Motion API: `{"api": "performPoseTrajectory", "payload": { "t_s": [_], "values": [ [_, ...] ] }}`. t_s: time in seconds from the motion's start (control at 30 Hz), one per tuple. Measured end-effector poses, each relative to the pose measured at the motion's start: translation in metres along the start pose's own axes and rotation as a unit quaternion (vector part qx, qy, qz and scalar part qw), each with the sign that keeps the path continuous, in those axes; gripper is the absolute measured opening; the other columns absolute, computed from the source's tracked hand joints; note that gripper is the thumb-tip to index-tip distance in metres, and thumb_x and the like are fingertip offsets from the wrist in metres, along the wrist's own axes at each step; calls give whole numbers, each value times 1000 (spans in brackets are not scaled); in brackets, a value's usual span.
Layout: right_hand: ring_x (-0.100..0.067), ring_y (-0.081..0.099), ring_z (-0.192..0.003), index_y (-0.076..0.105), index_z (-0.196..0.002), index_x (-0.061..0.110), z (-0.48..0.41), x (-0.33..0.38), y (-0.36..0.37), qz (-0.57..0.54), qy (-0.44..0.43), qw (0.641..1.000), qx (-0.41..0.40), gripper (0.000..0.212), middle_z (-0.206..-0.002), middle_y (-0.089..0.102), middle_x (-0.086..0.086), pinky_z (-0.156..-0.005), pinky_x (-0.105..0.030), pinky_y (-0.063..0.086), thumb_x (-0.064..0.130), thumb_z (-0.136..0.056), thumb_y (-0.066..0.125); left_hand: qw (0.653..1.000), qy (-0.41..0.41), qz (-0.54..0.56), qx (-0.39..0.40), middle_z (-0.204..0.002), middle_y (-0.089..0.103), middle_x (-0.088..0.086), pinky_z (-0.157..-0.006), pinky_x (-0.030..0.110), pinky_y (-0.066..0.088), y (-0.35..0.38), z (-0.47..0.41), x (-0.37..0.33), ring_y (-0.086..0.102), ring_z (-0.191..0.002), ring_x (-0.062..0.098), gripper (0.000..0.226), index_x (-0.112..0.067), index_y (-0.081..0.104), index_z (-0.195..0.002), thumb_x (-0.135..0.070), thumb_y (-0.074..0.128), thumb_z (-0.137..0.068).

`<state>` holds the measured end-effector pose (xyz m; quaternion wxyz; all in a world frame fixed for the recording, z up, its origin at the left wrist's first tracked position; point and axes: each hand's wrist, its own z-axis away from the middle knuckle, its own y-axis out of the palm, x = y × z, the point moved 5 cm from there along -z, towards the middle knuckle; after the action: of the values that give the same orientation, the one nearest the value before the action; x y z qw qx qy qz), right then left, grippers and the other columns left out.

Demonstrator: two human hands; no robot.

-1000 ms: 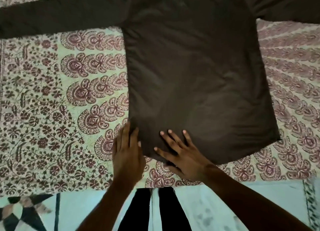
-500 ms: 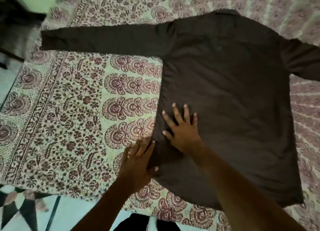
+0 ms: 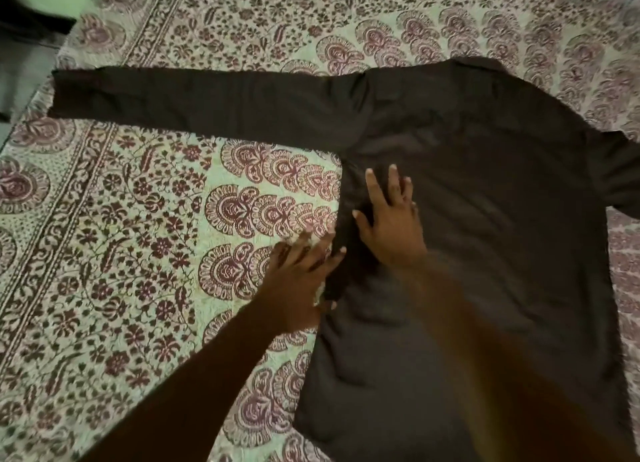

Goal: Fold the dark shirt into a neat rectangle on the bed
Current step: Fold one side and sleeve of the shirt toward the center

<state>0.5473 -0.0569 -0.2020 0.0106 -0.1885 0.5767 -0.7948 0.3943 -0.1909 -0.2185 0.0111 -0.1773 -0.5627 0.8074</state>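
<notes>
The dark shirt lies spread flat, back up, on the patterned bed cover. Its left sleeve stretches straight out toward the left edge of the bed; its right sleeve runs out of view at the right. My right hand rests flat on the shirt's body near its left side seam, fingers spread. My left hand lies flat with fingers apart, partly on the bed cover, its fingertips touching the shirt's left edge. Neither hand grips the cloth.
The bed cover with a maroon floral print fills most of the view. At the top left the bed's corner meets a green wall and a dark object. My forearms cross the lower half of the view.
Both hands have slid from the shirt's hem up along its left side toward the armpit. The view has tilted up and left, showing the whole left sleeve.
</notes>
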Motion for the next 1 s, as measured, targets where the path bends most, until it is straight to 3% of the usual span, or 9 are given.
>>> {"api": "performPoseTrajectory", "payload": {
  "t_s": [0.07,0.13,0.27,0.37,0.47,0.6,0.7,0.83,1.0],
  "values": [
    [-39,-3,-157,8,-164,26,-20,14,4,53,22,996,62,72,-172,-6,-9,-122,-62,16,53,-104,37,999,13,48,-7,-170,4,-7,-122,53,6,1,6,4,-1,-157,27,81,-39,22,-157,-61,50,-85],
    [-43,2,-156,11,-163,13,-23,32,10,103,29,989,104,72,-170,1,-19,-123,-60,17,52,-106,29,993,21,105,-52,-165,28,-5,-121,48,21,-11,5,16,21,-153,24,62,-33,42,-149,-47,51,-89],
    [-41,52,-135,59,-135,2,-26,58,-4,110,-27,994,2,60,-149,51,-24,-107,-58,44,43,-98,37,982,-68,110,-139,-151,49,5,-107,53,44,-58,-21,71,45,-139,24,47,-20,50,-139,-28,54,-93],
    [-39,38,-146,51,-144,10,-65,67,-24,73,13,996,-55,54,-159,38,-19,-111,-57,37,38,-99,44,966,-179,91,-161,-157,39,11,-112,58,37,-91,-58,133,39,-143,30,55,-16,42,-146,-33,52,-95],
    [-39,17,-155,33,-156,12,-115,86,-25,70,45,996,-19,63,-168,18,-16,-119,-58,24,44,-103,43,953,-256,67,-148,-155,40,10,-112,57,32,-117,-85,199,38,-141,34,54,-16,46,-145,-37,51,-96],
    [-42,32,-147,45,-148,8,-158,138,-5,119,19,992,22,63,-161,33,-21,-118,-59,25,52,-104,38,941,-274,72,-186,-126,59,6,-99,49,44,-142,-77,260,54,-118,31,30,-20,66,-119,-28,56,-92],
    [-37,40,-143,51,-145,13,-177,174,-1,99,-36,993,-57,62,-159,40,-17,-116,-58,30,55,-101,36,895,-351,128,-246,-119,63,6,-98,49,44,-149,-47,300,56,-115,33,24,-22,69,-110,-26,58,-89],
    [-46,17,-152,36,-156,12,-198,202,12,41,63,997,-19,74,-166,22,-20,-118,-64,21,63,-102,33,792,-518,138,-292,-143,47,14,-106,54,33,-150,-2,366,41,-134,39,40,-18,59,-126,-34,60,-89],
    [-34,31,-151,49,-149,18,-202,282,36,97,-189,976,-51,69,-164,33,-14,-118,-60,26,63,-100,27,720,-603,219,-264,-157,27,17,-112,64,22,-145,27,424,25,-144,43,76,-9,37,-146,-54,62,-89]
  ]
}}
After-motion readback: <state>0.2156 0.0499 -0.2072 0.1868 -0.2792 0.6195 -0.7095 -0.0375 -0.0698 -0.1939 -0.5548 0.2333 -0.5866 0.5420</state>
